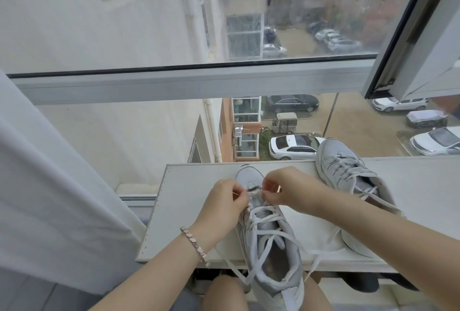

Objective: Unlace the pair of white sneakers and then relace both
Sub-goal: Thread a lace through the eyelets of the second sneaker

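A white sneaker (271, 243) lies lengthwise on a white board (179, 211), toe toward the window, heel hanging over the near edge. Its white lace (263, 218) is loose and crossed over the tongue, with the ends trailing off the board. My left hand (221, 206) pinches the lace at the lowest eyelets on the left side. My right hand (291, 191) pinches the lace on the right side of the same eyelets. The second white sneaker (348, 176) lies on its side at the right, still laced, its lace ends hanging loose.
The board sits against a large window (224, 81) with a grey frame bar. A white curtain (49, 186) hangs at the left. An opened window sash (423, 36) juts in at the upper right. My knees show below the board.
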`<state>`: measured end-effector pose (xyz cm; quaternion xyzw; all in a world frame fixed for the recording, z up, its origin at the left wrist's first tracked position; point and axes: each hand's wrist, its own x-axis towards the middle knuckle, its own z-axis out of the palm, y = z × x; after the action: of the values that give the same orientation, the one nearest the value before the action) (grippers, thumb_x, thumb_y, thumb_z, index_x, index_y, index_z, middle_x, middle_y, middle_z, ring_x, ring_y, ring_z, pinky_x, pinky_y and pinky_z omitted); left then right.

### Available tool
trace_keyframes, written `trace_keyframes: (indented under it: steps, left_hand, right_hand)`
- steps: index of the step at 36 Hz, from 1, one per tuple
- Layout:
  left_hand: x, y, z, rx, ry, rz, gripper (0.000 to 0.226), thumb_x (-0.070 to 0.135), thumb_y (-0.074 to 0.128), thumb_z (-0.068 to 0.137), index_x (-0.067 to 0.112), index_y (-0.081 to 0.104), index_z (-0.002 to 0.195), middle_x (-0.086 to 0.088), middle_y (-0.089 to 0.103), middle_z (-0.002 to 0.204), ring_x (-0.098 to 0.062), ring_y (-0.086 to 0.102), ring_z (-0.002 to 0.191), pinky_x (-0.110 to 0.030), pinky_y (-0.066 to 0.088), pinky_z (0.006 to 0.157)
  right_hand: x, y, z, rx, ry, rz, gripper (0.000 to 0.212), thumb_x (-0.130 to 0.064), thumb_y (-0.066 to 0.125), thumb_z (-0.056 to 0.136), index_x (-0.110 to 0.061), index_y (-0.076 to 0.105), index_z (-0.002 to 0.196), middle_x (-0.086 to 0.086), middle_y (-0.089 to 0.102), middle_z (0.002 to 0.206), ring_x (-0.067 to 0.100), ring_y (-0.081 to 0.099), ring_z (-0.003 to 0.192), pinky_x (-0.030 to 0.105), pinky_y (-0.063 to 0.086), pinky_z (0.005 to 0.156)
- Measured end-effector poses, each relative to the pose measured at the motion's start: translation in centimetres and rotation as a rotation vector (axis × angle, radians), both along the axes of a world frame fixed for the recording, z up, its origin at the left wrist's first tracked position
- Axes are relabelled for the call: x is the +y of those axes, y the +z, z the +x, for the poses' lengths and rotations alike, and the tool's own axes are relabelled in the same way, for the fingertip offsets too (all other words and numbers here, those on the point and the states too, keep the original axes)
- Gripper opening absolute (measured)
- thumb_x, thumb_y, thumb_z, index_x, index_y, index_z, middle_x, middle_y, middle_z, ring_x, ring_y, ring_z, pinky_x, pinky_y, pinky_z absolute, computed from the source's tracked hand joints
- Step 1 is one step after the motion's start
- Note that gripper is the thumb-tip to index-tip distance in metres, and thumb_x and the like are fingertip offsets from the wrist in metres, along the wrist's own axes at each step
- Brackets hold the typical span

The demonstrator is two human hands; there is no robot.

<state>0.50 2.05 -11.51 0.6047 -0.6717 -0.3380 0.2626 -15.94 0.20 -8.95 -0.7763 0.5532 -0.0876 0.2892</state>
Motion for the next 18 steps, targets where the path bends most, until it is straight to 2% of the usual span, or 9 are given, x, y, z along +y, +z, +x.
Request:
trace_keyframes:
  steps: [2,4,6,8,11,14,16,18]
  left_hand:
    - [-0.2,-0.4,0.0,0.054,0.023,0.021,0.026,0.013,0.056,0.088,0.023,0.053,0.064,0.003,0.06,0.068,-0.007,0.055,0.061,-0.013,0.041,0.054]
    - [-0.3,-0.5,0.0,0.048,0.024,0.02,0.025,0.014,0.057,0.088,0.023,0.053,0.064,0.004,0.059,0.067,-0.006,0.053,0.059,-0.009,0.037,0.051]
    - [-0.2,-0.5,0.0,0.03,0.013,-0.005,0.025,0.015,0.056,0.088,0.022,0.053,0.065,0.004,0.057,0.069,-0.005,0.052,0.058,-0.009,0.037,0.05]
    - [-0.1,-0.6,0.1,0.009,-0.011,-0.052,0.024,0.016,0.055,0.089,0.023,0.051,0.066,0.005,0.054,0.075,-0.007,0.054,0.063,-0.009,0.039,0.054]
    - [0.1,-0.5,0.1,-0.007,-0.056,-0.1,0.022,0.016,0.054,0.09,0.025,0.049,0.071,0.008,0.048,0.085,-0.006,0.054,0.072,-0.007,0.04,0.062]
    - [0.1,-0.3,0.3,-0.011,-0.095,-0.12,0.023,0.014,0.056,0.088,0.027,0.05,0.071,0.011,0.049,0.084,0.0,0.051,0.07,-0.005,0.038,0.064]
    - [-0.1,0.0,0.5,0.049,-0.087,-0.064,0.024,0.012,0.059,0.087,0.028,0.054,0.07,0.011,0.055,0.075,0.001,0.053,0.063,-0.009,0.041,0.062]
    - [-0.5,0.5,0.7,0.141,-0.068,0.059,0.022,0.01,0.059,0.087,0.026,0.06,0.071,0.009,0.06,0.067,-0.002,0.055,0.057,-0.02,0.048,0.064]
  right_hand:
    - [0.0,-0.3,-0.3,-0.095,-0.017,-0.03,0.005,-0.016,0.064,0.084,-0.014,0.066,0.08,-0.009,0.059,0.07,0.002,0.052,0.06,0.002,0.038,0.054]
    - [-0.3,-0.5,-0.6,-0.198,-0.051,0.015,0.011,-0.014,0.068,0.082,-0.018,0.065,0.072,-0.011,0.062,0.065,-0.002,0.055,0.057,0.005,0.042,0.057]
    - [-0.7,-0.6,-0.7,-0.311,-0.097,0.102,0.013,-0.014,0.065,0.085,-0.02,0.065,0.074,-0.01,0.064,0.063,-0.003,0.056,0.054,0.013,0.048,0.057]
    - [-1.0,-0.7,-0.8,-0.353,-0.109,0.165,0.014,-0.013,0.059,0.09,-0.019,0.066,0.08,-0.009,0.064,0.062,-0.003,0.057,0.054,0.015,0.049,0.055]
    - [-1.6,-0.7,-0.6,-0.222,-0.043,0.208,0.007,-0.016,0.064,0.087,-0.02,0.07,0.085,-0.004,0.065,0.066,0.004,0.056,0.055,0.017,0.052,0.057]
    - [-2.3,-0.1,-0.1,-0.109,0.034,0.21,0.004,-0.02,0.067,0.085,-0.021,0.068,0.081,-0.007,0.062,0.063,-0.001,0.053,0.048,0.012,0.048,0.052]
    - [-2.4,0.2,0.2,-0.021,0.088,0.153,0.006,-0.023,0.064,0.087,-0.022,0.066,0.081,-0.014,0.057,0.06,0.0,0.051,0.05,0.008,0.041,0.049]
    - [-2.4,0.1,0.4,0.019,0.133,0.075,0.008,-0.025,0.061,0.089,-0.02,0.067,0.09,-0.016,0.052,0.065,0.004,0.048,0.061,0.011,0.037,0.053]
